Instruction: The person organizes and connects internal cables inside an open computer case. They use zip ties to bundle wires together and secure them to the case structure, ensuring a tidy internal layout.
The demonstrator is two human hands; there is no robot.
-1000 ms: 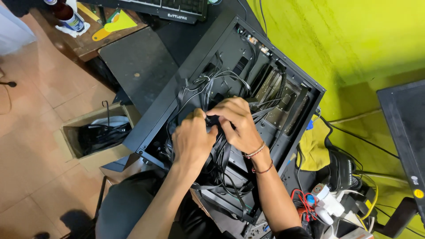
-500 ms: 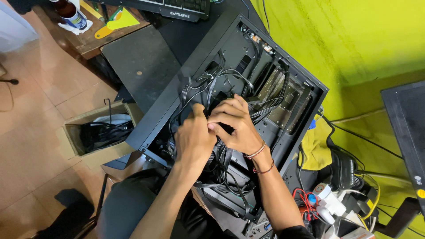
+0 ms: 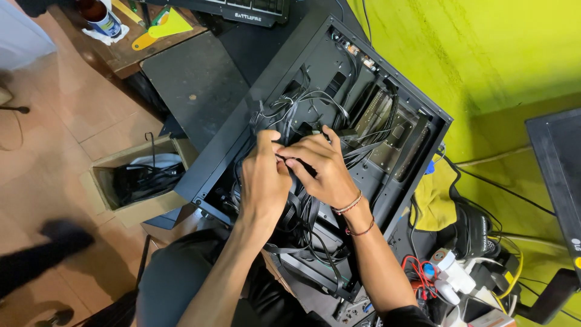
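An open black computer case (image 3: 417,109) lies on its side in front of me, its inside full of black cables (image 3: 302,109). My left hand (image 3: 263,181) and my right hand (image 3: 324,169) meet over the middle of the case. The fingertips of both pinch the same bunch of black cables between them. Thin bracelets ring my right wrist. What the fingers grip beyond the cables is hidden by the hands.
A cardboard box (image 3: 103,188) with black cables stands on the tiled floor at left. A black side panel (image 3: 193,85) leans behind the case. A power strip with plugs (image 3: 451,278) lies at lower right, a monitor (image 3: 560,175) at right, a can (image 3: 100,15) on the desk.
Both hands have shifted slightly up over the case, still working the same cable bunch. A dark shoe has moved into view at the lower left of the floor.
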